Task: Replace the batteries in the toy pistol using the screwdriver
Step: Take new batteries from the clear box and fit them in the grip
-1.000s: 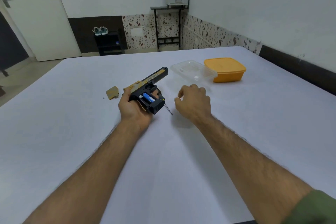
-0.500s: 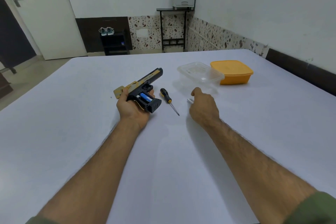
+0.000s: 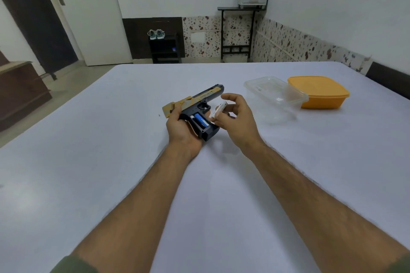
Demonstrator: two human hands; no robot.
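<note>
A black and gold toy pistol lies on its side in my left hand, which grips its handle just above the white table. The handle's battery compartment is uncovered and a blue battery sits inside it. My right hand pinches a white battery between thumb and fingers, right beside the open compartment. The screwdriver is hidden behind my right hand.
A clear plastic container stands to the right of my hands, touching an orange lidded box behind it. A small dark speck lies left of the pistol. Beyond the far table edge are a door, a shoe rack and a stand.
My right hand picked the white battery up from the table near the clear container and brought it left to the pistol's handle. The screwdriver is now out of sight behind it.
</note>
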